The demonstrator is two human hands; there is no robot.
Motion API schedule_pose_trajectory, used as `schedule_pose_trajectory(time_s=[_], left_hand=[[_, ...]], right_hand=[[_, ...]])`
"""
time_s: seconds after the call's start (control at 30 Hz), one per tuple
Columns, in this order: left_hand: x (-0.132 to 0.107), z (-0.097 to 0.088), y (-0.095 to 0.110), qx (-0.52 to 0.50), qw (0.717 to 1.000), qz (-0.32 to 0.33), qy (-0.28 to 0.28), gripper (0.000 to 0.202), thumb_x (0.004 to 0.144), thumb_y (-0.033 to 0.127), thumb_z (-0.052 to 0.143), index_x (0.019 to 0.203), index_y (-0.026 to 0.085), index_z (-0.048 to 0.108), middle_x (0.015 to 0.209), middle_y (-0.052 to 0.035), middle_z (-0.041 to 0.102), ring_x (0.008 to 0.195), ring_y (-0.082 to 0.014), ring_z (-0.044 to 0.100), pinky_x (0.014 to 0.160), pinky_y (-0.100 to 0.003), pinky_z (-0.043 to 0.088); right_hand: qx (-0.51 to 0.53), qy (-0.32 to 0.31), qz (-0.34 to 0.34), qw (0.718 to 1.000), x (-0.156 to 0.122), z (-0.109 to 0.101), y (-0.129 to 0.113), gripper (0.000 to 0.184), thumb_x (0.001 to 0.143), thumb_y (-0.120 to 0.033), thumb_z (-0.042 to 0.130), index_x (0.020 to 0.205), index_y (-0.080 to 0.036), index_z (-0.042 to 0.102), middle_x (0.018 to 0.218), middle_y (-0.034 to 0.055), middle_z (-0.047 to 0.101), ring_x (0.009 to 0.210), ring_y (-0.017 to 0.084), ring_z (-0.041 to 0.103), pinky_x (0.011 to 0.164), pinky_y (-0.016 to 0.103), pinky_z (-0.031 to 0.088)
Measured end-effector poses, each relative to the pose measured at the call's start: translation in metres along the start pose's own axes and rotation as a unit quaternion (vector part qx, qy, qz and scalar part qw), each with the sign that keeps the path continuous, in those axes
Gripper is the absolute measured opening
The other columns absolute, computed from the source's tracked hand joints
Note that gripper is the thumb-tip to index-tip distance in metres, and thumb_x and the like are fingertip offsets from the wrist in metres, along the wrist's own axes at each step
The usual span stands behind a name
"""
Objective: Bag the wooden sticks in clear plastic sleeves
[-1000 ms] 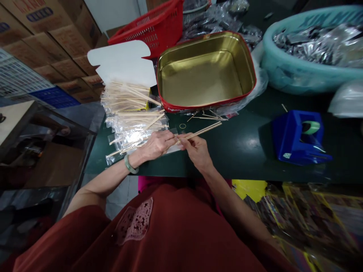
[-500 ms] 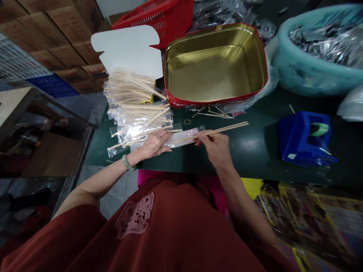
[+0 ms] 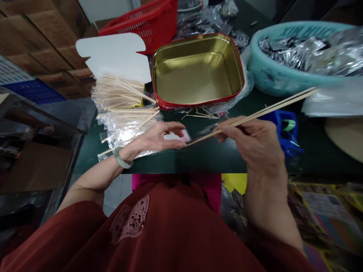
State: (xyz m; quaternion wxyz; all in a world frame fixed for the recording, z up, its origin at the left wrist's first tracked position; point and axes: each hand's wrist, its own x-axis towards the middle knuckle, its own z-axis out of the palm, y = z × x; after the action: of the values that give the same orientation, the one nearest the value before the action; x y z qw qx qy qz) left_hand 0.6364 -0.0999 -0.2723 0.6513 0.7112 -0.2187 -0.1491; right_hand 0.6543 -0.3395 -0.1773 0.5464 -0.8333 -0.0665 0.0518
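Several thin wooden sticks [image 3: 275, 107] are pinched in my right hand [image 3: 255, 141], their long ends pointing up and right. A clear plastic sleeve [image 3: 208, 128] stretches left from these fingers beside the sticks. My left hand [image 3: 155, 138], with a pale green bangle [image 3: 122, 158] at its wrist, curls thumb and fingers around a small pink-and-white piece [image 3: 185, 135], blurred. The sticks' lower tips come close to the left thumb; whether they touch is unclear. Beyond the left hand lie clear packets of sticks [image 3: 124, 126] in an overlapping stack.
A red-rimmed tin [image 3: 198, 104] with a gold inside stands ahead, beside an open white box flap [image 3: 113, 56]. Behind is a red basket [image 3: 138, 28]. At right are a teal basin [image 3: 286, 81] of silvery packets and a blue tape dispenser [image 3: 286, 141]. Loose sticks [image 3: 202, 115] lie before the tin.
My right hand has moved right and up with the sticks, now tilted more steeply. My left hand has lifted off the packets and moved slightly right. The view has shifted.
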Motion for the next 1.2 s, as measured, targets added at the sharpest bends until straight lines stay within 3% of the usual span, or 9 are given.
schedule_pose_trajectory(time_s=[0.1,0.23,0.37,0.5,0.73,0.83,0.9,1.0,1.2], left_hand=[[0.014,0.014,0.015,-0.112,0.987,-0.039,-0.107,0.037,0.080,0.036,0.070,0.106,0.010,0.069,0.091,-0.0099,0.074,0.079,-0.0152,0.068,0.069,-0.026,0.054],[0.016,0.024,0.013,-0.197,0.973,-0.069,-0.100,0.026,0.086,0.033,0.064,0.094,0.010,0.071,0.083,-0.0086,0.073,0.063,-0.0099,0.065,0.061,-0.023,0.055],[0.010,0.027,0.010,-0.233,0.963,-0.110,-0.078,0.024,0.087,0.031,0.063,0.093,0.009,0.071,0.079,-0.0079,0.073,0.055,-0.0073,0.062,0.055,-0.019,0.053],[0.008,0.032,0.010,-0.258,0.954,-0.120,-0.095,0.022,0.086,0.029,0.064,0.091,0.009,0.069,0.078,-0.0081,0.074,0.054,-0.0076,0.064,0.051,-0.017,0.050],[0.015,0.034,0.008,-0.331,0.938,-0.098,-0.030,0.021,0.079,0.029,0.073,0.085,0.009,0.070,0.074,-0.0045,0.071,0.056,-0.0086,0.064,0.055,-0.019,0.052],[0.013,0.033,0.005,-0.350,0.932,-0.088,-0.014,0.028,0.077,0.030,0.075,0.097,0.010,0.071,0.074,-0.0043,0.070,0.057,-0.0093,0.064,0.057,-0.021,0.053],[0.011,0.033,0.004,-0.351,0.932,-0.093,-0.015,0.032,0.079,0.029,0.074,0.104,0.011,0.070,0.075,-0.0048,0.071,0.058,-0.0098,0.065,0.058,-0.022,0.054],[0.009,0.033,0.004,-0.345,0.934,-0.094,-0.024,0.032,0.079,0.030,0.074,0.105,0.012,0.070,0.076,-0.0052,0.071,0.060,-0.0109,0.066,0.060,-0.023,0.054],[0.012,0.029,0.011,-0.238,0.966,-0.044,0.091,0.030,0.082,0.040,0.069,0.089,0.011,0.072,0.077,-0.0054,0.071,0.064,-0.0086,0.061,0.058,-0.019,0.048]], right_hand=[[0.007,-0.029,-0.009,1.000,0.002,0.016,0.003,0.007,0.077,-0.024,0.072,0.070,-0.021,0.072,0.064,-0.0015,0.069,0.055,0.011,0.061,0.049,0.025,0.051],[0.010,-0.032,0.009,0.999,0.005,0.021,0.011,0.010,0.076,-0.029,0.072,0.078,-0.020,0.069,0.066,-0.0020,0.067,0.056,0.011,0.062,0.047,0.023,0.051],[0.020,0.120,-0.028,0.992,0.017,0.009,0.013,0.043,0.073,-0.030,0.074,0.113,-0.026,0.057,0.088,-0.0013,0.070,0.068,0.013,0.067,0.054,0.025,0.054],[-0.021,0.221,-0.128,0.967,0.027,0.001,0.005,0.025,0.081,-0.028,0.069,0.104,-0.024,0.062,0.095,0.0047,0.072,0.073,0.016,0.070,0.066,0.032,0.057],[-0.161,0.013,-0.122,0.979,-0.012,0.050,0.009,0.027,0.089,-0.033,0.056,0.113,-0.025,0.066,0.114,0.0080,0.071,0.105,0.023,0.068,0.088,0.041,0.057],[-0.107,0.050,-0.076,0.990,-0.013,0.056,0.021,0.054,0.078,-0.035,0.069,0.130,-0.026,0.055,0.125,0.0100,0.065,0.102,0.023,0.067,0.075,0.036,0.059],[-0.055,0.061,-0.025,0.996,-0.006,0.052,0.025,0.060,0.074,-0.035,0.073,0.130,-0.025,0.053,0.105,0.0070,0.071,0.084,0.019,0.069,0.065,0.031,0.058],[-0.011,0.038,0.022,0.999,0.001,0.048,0.021,0.037,0.076,-0.031,0.071,0.110,-0.021,0.062,0.072,-0.0017,0.067,0.062,0.013,0.062,0.058,0.027,0.054],[-0.061,0.039,-0.006,0.997,-0.004,0.059,0.006,0.010,0.077,-0.025,0.065,0.085,-0.019,0.066,0.070,-0.0016,0.066,0.058,0.010,0.059,0.057,0.026,0.051]])
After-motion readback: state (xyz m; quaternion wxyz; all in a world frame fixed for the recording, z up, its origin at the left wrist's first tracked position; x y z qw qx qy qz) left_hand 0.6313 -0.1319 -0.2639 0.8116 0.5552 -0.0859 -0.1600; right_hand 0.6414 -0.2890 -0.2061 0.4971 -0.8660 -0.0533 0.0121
